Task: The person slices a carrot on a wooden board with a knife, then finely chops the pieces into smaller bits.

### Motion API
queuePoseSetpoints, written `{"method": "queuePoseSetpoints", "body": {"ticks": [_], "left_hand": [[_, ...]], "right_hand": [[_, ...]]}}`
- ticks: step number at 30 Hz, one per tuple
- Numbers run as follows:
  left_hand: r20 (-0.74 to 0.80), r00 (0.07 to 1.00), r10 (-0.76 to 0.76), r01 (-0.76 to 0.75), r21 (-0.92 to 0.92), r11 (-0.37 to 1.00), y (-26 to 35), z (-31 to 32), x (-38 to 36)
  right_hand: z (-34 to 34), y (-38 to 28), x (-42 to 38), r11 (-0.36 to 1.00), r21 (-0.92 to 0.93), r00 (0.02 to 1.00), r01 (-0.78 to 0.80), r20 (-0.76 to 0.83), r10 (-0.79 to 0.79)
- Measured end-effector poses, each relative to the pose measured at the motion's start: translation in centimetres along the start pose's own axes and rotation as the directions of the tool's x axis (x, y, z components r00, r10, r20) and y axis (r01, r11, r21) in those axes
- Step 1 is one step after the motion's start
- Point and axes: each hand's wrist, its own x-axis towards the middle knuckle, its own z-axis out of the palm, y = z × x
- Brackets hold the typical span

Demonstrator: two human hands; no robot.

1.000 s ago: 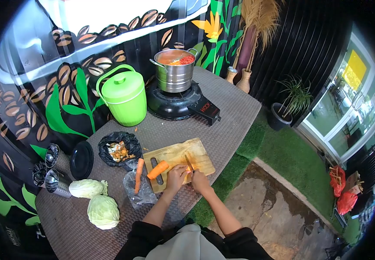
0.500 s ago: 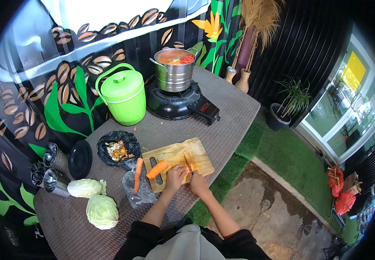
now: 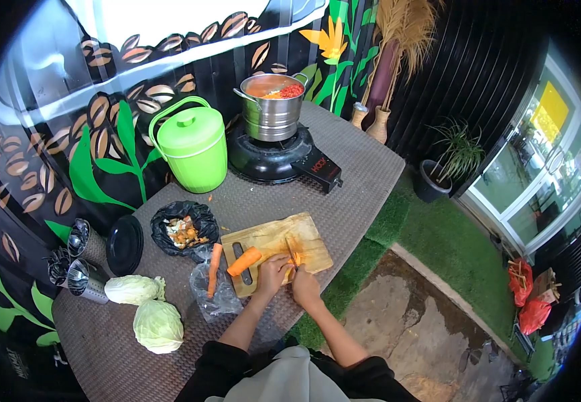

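Note:
My right hand (image 3: 305, 284) is wrapped round the handle of a knife (image 3: 293, 250), its blade pointing away from me over the wooden cutting board (image 3: 273, 236). Close beside it, my left hand (image 3: 274, 271) has its fingers bent down on orange carrot pieces (image 3: 295, 258) by the blade; the fingers partly hide them. A thick length of carrot (image 3: 244, 261) lies on the board left of my hands, near the handle slot. Just off the board, a whole slim carrot (image 3: 214, 271) rests on a clear plastic bag (image 3: 218, 300).
A black bag with scraps (image 3: 184, 229) sits behind the carrots. At the back are a green lidded bucket (image 3: 191, 151) and a steel pot (image 3: 271, 115) on a portable stove (image 3: 263, 158). Cabbages (image 3: 158, 326), cutlery holders (image 3: 88, 281) and a black plate (image 3: 125, 244) stand left.
My right hand and the knife have shifted slightly left, closer to my left hand. The carrots on the board and bag lie as before.

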Motion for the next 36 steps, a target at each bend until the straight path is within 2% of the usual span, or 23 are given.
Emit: {"method": "queuePoseSetpoints", "body": {"ticks": [5, 7, 10, 12, 16, 20, 22, 26, 28, 31, 34, 36], "left_hand": [[0.005, 1.000, -0.003, 0.003, -0.013, 1.000, -0.7, 0.1, -0.1], [-0.003, 1.000, 0.004, -0.004, -0.032, 0.999, -0.2, 0.2, 0.0], [0.004, 1.000, -0.018, 0.018, -0.010, 1.000, -0.4, 0.2, -0.2], [-0.009, 1.000, 0.012, -0.012, 0.043, 0.999, -0.9, 0.5, -0.1], [0.005, 0.999, -0.034, 0.034, 0.007, 0.999, -0.7, 0.5, -0.1], [-0.019, 1.000, 0.009, -0.008, 0.033, 0.999, -0.7, 0.5, -0.2], [-0.017, 1.000, 0.003, -0.003, 0.034, 0.999, -0.4, 0.5, -0.1], [-0.012, 1.000, 0.003, -0.003, 0.044, 0.999, -0.2, 0.2, -0.1], [-0.005, 1.000, 0.000, 0.000, 0.043, 0.999, -0.1, 0.2, -0.1], [-0.005, 1.000, -0.004, 0.004, 0.043, 0.999, -0.4, 0.3, -0.2], [-0.021, 0.999, 0.026, -0.025, 0.062, 0.998, 0.0, 0.2, -0.1], [-0.053, 0.992, 0.115, -0.105, 0.164, 0.981, 0.3, 0.2, -0.2]], "right_hand": [[0.1, 0.2, 0.5, 0.999, 0.026, 0.999, -0.022, 0.025, 0.021], [0.0, 0.8, 1.4, 0.998, -0.053, 0.999, 0.036, 0.028, -0.034], [-0.7, 1.4, 1.8, 0.994, -0.042, 0.994, 0.100, 0.040, -0.099], [-0.6, 1.5, 1.2, 0.996, -0.039, 0.996, 0.084, 0.039, -0.083], [0.9, 1.5, -0.3, 0.999, -0.033, 1.000, 0.008, -0.012, -0.008], [0.0, 1.6, 1.1, 0.999, -0.019, 0.999, 0.036, -0.025, -0.037], [-1.7, 1.7, 1.7, 0.989, -0.085, 0.991, 0.118, 0.074, -0.112], [-1.9, 1.8, 1.4, 0.979, -0.139, 0.985, 0.151, 0.109, -0.136], [-0.5, 1.5, 0.5, 0.998, -0.059, 0.999, 0.014, 0.034, -0.012], [0.0, 1.5, 0.4, 0.998, -0.016, 0.997, 0.060, -0.055, -0.061], [-0.8, 2.1, 2.1, 0.992, -0.015, 0.991, 0.126, 0.037, -0.126], [-1.3, 2.4, 2.0, 0.992, -0.012, 0.990, 0.125, 0.065, -0.124]]}}
